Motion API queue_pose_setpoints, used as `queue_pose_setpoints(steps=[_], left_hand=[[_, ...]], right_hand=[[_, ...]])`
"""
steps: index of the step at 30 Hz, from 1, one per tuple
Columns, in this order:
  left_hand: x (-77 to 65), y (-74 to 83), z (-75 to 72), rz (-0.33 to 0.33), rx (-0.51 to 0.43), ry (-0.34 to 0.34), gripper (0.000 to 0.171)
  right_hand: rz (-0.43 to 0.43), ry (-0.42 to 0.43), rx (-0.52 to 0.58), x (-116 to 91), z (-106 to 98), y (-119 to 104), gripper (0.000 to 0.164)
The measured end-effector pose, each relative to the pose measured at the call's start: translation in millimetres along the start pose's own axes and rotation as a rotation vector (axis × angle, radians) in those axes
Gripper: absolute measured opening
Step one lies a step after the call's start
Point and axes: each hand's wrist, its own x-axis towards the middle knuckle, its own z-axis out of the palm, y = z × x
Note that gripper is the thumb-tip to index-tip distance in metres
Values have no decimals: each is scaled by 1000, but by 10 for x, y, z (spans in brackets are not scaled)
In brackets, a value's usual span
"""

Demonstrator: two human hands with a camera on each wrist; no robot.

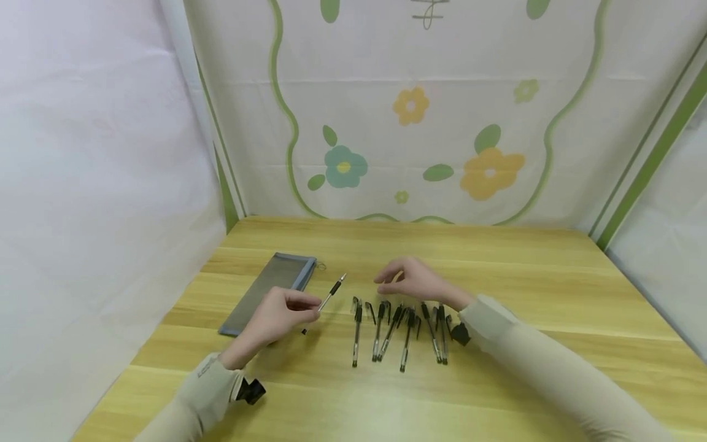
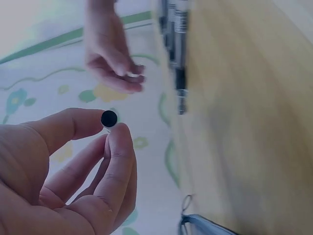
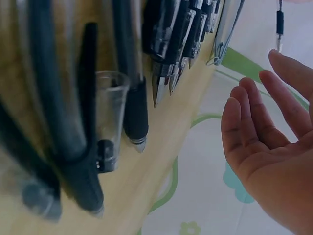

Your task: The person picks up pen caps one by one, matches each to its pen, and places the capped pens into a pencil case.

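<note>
My left hand [image 1: 278, 316] pinches a pen [image 1: 335, 288] between thumb and fingertips, its bare tip pointing up and away over the table. In the left wrist view the pen's dark end [image 2: 109, 119] faces the camera. My right hand [image 1: 414, 281] hovers just beyond the row of pens, fingers loosely bent. The right wrist view shows its fingers [image 3: 244, 112] apart with nothing between them. Several uncapped black pens [image 1: 356, 337] lie side by side on the table, tips pointing away. Clear pen caps [image 1: 370, 312] lie among their tips; one cap [image 3: 110, 125] shows close in the right wrist view.
A flat grey pouch [image 1: 264, 288] with a blue-grey edge and a cord loop lies on the left, partly behind my left hand. The wooden table [image 1: 497, 393] ends at a flowered cloth [image 1: 411, 141] at the back, with pale cloth walls at both sides.
</note>
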Motion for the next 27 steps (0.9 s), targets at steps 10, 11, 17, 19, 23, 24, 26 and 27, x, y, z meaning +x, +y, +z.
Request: queue_pose_setpoints(steps=[10,11,17,19,23,24,26,27], left_hand=[[-17,-12,-25,-44,-92,11,25],[-13,-8,-29,-49,-100,13,26],[-18,12,-82,-64,-141,17,31],[-24,16,-97,-63,-156,18,30],[-26,16,-108,-60,-175,11,28],[-27,16,-108,-61,-176,9,28],[-28,14,-106,-67,-181,2,27],[-30,11,-105,-65,-180,-2,27]], right_hand=[[-20,-86,23,251,-5,69,25],[-35,-99,20,275,2,74,24],[-57,-180,-14,419,86,103,22],[-44,-196,-25,458,111,99,22],[-54,-215,-41,523,144,83,20],[-59,-220,-49,539,150,75,20],[-80,-233,-62,571,163,64,19],[-89,-240,-66,587,171,61,19]])
